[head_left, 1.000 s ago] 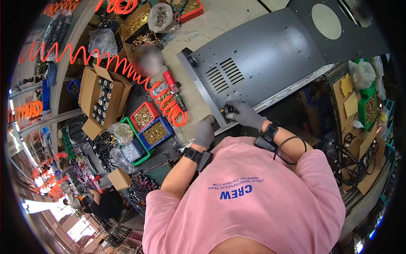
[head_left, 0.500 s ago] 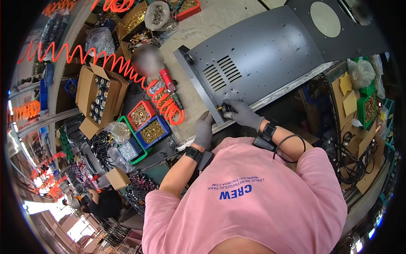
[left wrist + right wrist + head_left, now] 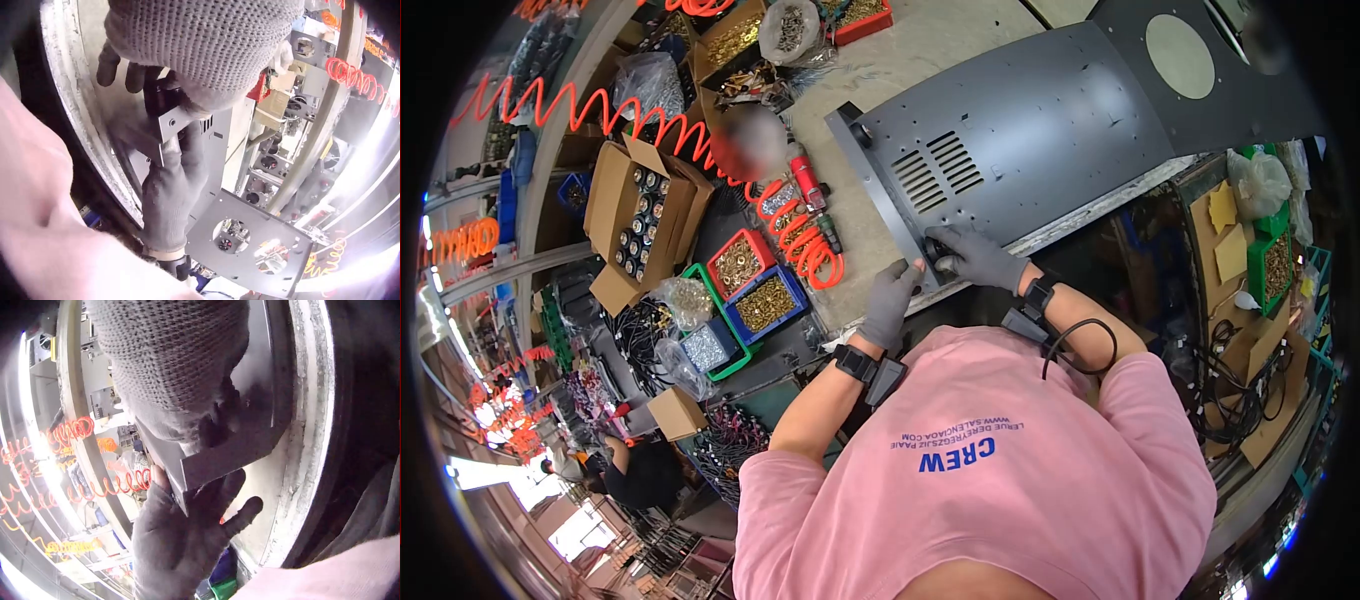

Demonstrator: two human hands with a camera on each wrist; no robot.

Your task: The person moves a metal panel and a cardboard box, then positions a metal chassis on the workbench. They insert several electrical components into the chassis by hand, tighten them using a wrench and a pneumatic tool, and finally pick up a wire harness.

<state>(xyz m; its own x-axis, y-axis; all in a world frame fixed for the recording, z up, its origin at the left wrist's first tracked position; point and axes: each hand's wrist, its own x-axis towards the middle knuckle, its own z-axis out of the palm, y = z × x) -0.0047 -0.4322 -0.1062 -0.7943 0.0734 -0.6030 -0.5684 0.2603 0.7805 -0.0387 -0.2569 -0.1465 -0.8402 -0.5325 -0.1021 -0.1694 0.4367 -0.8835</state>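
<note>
A curved dark grey metal casing (image 3: 1030,130) with slotted vents lies on the bench, a narrow end plate (image 3: 880,200) along its left side. Inside the near corner of that plate, my gloved right hand (image 3: 980,258) holds a small black fitting (image 3: 941,248) against the metal, its fingers hiding most of it. On the plate's outer side is my gloved left hand (image 3: 887,305), its bare fingertip at the plate. The right wrist view shows that left hand (image 3: 181,544) spread around the plate corner (image 3: 225,459), with fairly straight fingers. In the left wrist view, a small hole shows in the bracket (image 3: 172,123).
A red-and-black power driver (image 3: 808,185) lies beside a coiled red air hose (image 3: 815,262). Red (image 3: 738,262) and blue (image 3: 766,305) bins of small brass parts stand at left, near a carton (image 3: 635,215) of cylindrical parts. A flat panel (image 3: 1230,85) with a round cutout adjoins the casing.
My right hand has brought the black fitting up to the end plate, and its brass end no longer shows. My left hand has risen from the plate's lower corner to its outer face.
</note>
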